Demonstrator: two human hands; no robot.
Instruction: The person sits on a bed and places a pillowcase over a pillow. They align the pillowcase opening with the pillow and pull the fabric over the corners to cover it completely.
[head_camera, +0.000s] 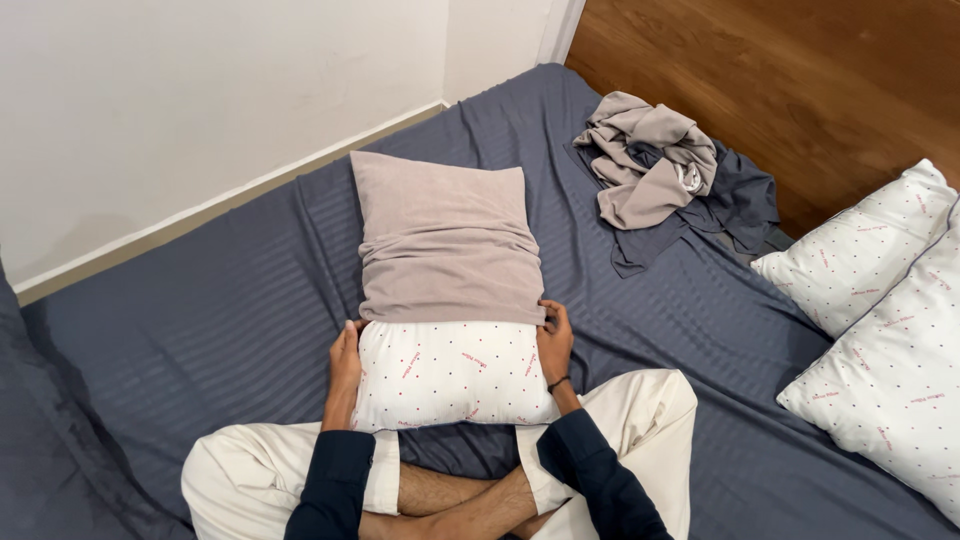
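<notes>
Currently the left hand (345, 365) and right hand (553, 343) are gripping the taupe pillowcase (447, 240) hem at either side of the white pillow (450, 373), whose long axis is running away from the person on the blue sheet (230, 310).

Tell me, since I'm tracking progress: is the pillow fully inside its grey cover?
Partly in. The grey cover sheathes the far part; the white pillow near end is bare, left hand and right hand at the cover's edge.

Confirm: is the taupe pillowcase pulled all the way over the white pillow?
No: the taupe pillowcase covers only the far part, and the white pillow shows bare between the left hand and right hand.
</notes>
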